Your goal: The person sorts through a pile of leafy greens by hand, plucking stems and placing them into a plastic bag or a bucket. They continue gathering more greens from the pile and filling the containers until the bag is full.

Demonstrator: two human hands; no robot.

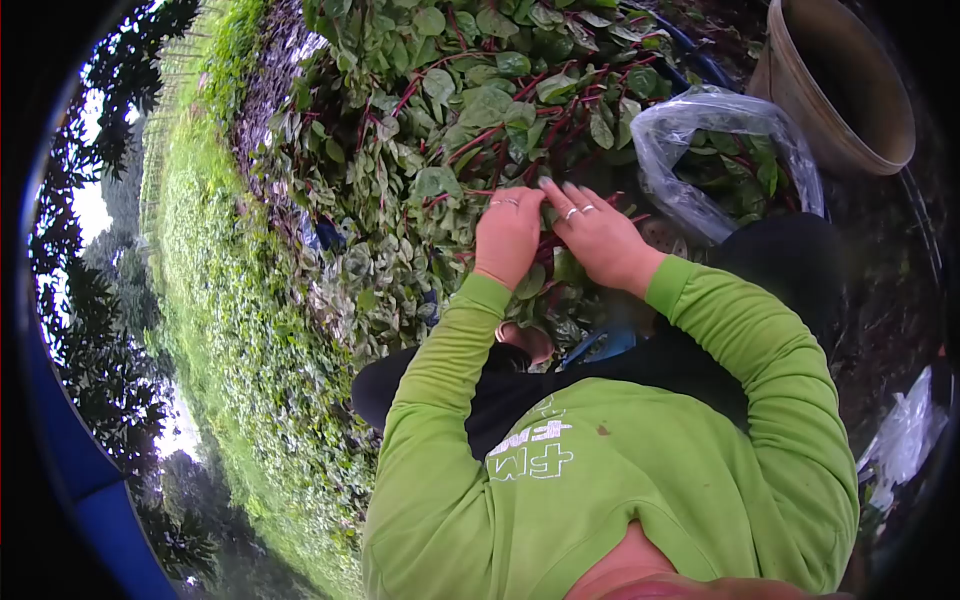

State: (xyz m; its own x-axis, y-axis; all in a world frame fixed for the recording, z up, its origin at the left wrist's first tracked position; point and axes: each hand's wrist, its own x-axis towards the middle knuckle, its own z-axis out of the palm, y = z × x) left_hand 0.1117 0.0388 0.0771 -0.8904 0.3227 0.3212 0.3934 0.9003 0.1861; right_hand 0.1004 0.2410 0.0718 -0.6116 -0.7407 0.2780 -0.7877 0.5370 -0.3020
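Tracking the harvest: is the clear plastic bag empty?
Not empty: green, red-stemmed leaves lie inside the clear plastic bag, visible through its open mouth.

Smooth, faintly glossy leaves (480, 105); my sleeves (440, 360) soft matt cloth; the bag (672, 128) clear, glossy, crinkled plastic; the bucket (850, 95) smooth matt plastic.

A clear plastic bag (735, 150) sits partly filled at the upper right. Just beside it is a tan bucket (845, 85), which seems to lie tipped on its side. More crumpled plastic (905, 440) lies at the right edge on dark soil (890, 300). A low green field (230, 330) stretches along the left, with trees (90, 300) beyond it.
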